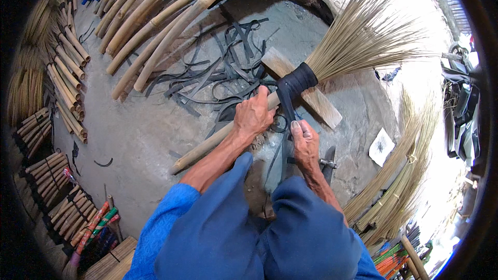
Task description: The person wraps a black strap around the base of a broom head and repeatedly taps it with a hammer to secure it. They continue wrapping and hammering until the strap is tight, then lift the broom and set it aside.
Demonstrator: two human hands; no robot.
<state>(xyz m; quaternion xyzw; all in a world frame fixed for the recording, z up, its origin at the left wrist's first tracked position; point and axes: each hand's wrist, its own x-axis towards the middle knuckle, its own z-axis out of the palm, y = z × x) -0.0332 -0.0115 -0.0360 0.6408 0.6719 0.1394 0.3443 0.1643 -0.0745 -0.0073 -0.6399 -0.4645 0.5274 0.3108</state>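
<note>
A grass broom point(363, 39) lies slantwise before me, its bristles fanned out to the far right. Black rubber binding point(304, 78) is wound round the neck, where the bristles meet the wooden handle point(205, 150). My left hand point(253, 116) is closed round the handle just below the binding. From the binding a black rubber strip point(287, 105) runs down toward me, and my right hand point(306, 144) pinches it between thumb and fingers. Under the broom's neck lies a wooden board point(324, 110). A metal blade-like tool point(329, 163) is beside my right wrist, partly hidden.
Loose black rubber strips point(207, 80) lie tangled beyond my left hand. Finished-looking brooms with long handles point(150, 26) fill the far left. Bundled sticks point(49, 173) line the left side. Tied grass bundles point(397, 194) and a white sheet point(382, 147) lie to the right.
</note>
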